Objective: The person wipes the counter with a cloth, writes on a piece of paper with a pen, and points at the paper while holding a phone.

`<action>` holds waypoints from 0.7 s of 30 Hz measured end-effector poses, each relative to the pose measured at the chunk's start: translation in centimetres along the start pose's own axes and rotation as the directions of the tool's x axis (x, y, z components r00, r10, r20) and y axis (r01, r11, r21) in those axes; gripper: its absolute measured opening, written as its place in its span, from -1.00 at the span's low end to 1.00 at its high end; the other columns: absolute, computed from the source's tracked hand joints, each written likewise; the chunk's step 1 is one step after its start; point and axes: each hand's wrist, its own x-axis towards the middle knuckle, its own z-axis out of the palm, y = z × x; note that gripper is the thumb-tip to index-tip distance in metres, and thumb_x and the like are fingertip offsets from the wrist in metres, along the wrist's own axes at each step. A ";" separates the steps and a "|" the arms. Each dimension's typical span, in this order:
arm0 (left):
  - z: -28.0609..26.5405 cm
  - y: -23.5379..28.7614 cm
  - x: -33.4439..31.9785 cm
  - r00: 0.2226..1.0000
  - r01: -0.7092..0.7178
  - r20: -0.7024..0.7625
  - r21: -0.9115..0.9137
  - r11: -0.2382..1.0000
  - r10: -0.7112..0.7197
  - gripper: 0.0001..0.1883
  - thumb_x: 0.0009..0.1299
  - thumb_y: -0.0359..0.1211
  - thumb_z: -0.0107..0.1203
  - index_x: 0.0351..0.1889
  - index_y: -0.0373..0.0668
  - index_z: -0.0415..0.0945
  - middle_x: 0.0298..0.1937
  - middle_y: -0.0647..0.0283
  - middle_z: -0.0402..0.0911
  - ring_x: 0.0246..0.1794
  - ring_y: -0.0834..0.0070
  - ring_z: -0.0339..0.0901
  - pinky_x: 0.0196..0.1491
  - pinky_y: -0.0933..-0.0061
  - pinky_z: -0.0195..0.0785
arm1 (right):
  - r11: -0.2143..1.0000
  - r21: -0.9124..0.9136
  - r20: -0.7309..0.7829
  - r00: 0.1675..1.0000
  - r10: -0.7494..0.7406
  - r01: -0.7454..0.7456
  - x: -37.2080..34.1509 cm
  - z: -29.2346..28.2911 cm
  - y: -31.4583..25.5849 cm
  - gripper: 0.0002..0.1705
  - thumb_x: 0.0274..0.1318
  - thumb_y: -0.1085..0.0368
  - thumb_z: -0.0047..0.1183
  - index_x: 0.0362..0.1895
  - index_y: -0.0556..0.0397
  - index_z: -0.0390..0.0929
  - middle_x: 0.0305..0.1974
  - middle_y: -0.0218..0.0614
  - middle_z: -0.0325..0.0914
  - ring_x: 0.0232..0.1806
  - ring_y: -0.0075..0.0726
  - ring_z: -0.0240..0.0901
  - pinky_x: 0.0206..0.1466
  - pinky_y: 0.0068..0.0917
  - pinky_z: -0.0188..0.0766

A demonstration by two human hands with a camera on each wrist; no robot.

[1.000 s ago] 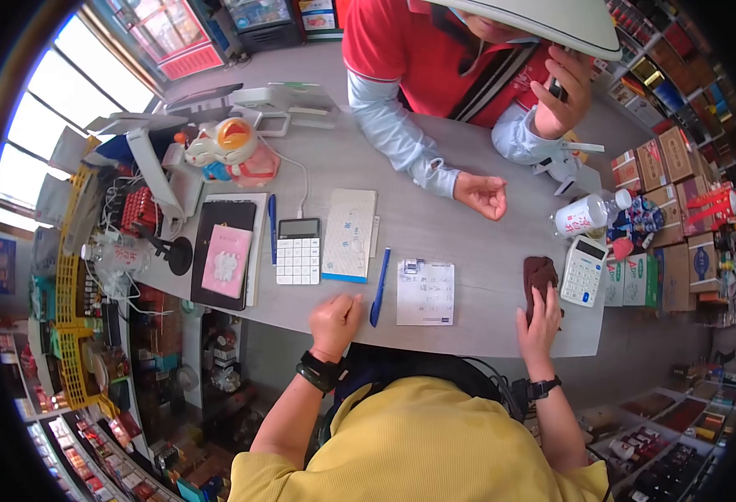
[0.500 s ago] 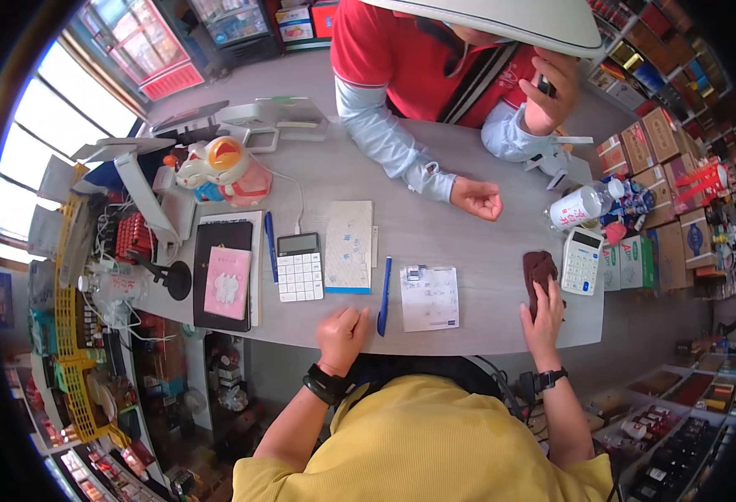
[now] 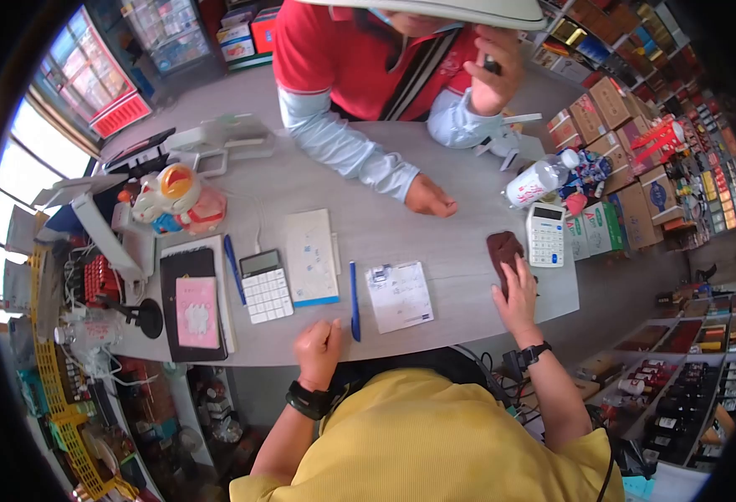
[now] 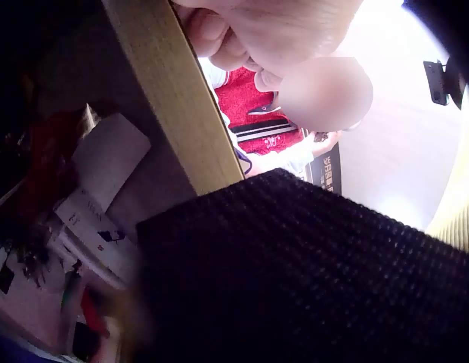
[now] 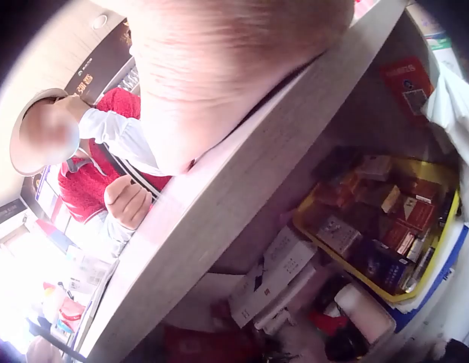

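Observation:
In the head view my left hand [image 3: 318, 350] rests at the table's near edge with its fingers curled and nothing in them. A blue pen [image 3: 355, 303] lies to its right, beside a written paper slip [image 3: 401, 296]. My right hand [image 3: 516, 304] lies with extended fingers on a dark brown cloth-like item [image 3: 503, 253]. The white calculator [image 3: 545, 235] is just beyond it. Another calculator [image 3: 266, 287] and a notepad [image 3: 312, 256] sit left of the pen. The left wrist view shows curled fingers [image 4: 212, 38]; in the right wrist view the hand [image 5: 234, 68] rests on the tabletop.
Across the table [image 3: 368, 151] a person in a red shirt [image 3: 360, 67] holds a phone to the ear, one forearm on the tabletop. A plastic bottle [image 3: 539, 181] stands at the right. Figurines [image 3: 180, 201], a pink notebook [image 3: 197, 313] and a monitor stand are at the left.
The head view has turned, so the table and its items appear shifted left and tilted. Both my hands stay in about the same places, the right still on the brown item.

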 end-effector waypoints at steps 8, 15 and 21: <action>0.5 -1.0 -0.6 1.000 0.006 0.002 0.021 1.000 -0.006 -0.61 0.33 -0.47 0.25 -0.64 -0.22 0.24 -0.66 0.07 0.26 -0.67 0.13 0.22 -0.57 0.21 0.08 | 0.999 -0.029 -0.009 1.000 -0.013 0.013 -0.1 0.3 0.3 -0.35 0.18 0.02 0.13 0.32 -0.07 0.39 0.46 -0.01 0.11 0.48 0.20 0.03 0.46 0.10 0.01; 1.0 -1.4 -0.8 0.998 0.042 -0.050 0.037 0.998 -0.040 -0.59 0.41 -0.48 0.18 -0.62 -0.26 0.19 -0.67 0.14 0.15 -0.66 0.38 0.04 -0.56 0.27 0.00 | 0.999 0.038 0.001 1.000 -0.005 0.005 0.0 -0.6 0.1 -0.37 0.19 0.03 0.13 0.32 -0.09 0.40 0.45 -0.03 0.13 0.48 0.17 0.04 0.42 0.09 0.06; 1.6 0.3 -0.8 0.967 0.121 -0.231 0.036 0.992 -0.110 -0.55 0.50 -0.46 0.08 -0.61 -0.25 0.11 -0.64 0.29 0.02 -0.58 0.54 -0.06 -0.54 0.35 -0.11 | 0.989 0.145 0.039 0.999 -0.038 0.032 -0.2 -1.4 0.8 -0.39 0.20 0.06 0.13 0.32 -0.09 0.41 0.44 -0.05 0.15 0.49 0.15 0.02 0.42 0.10 0.05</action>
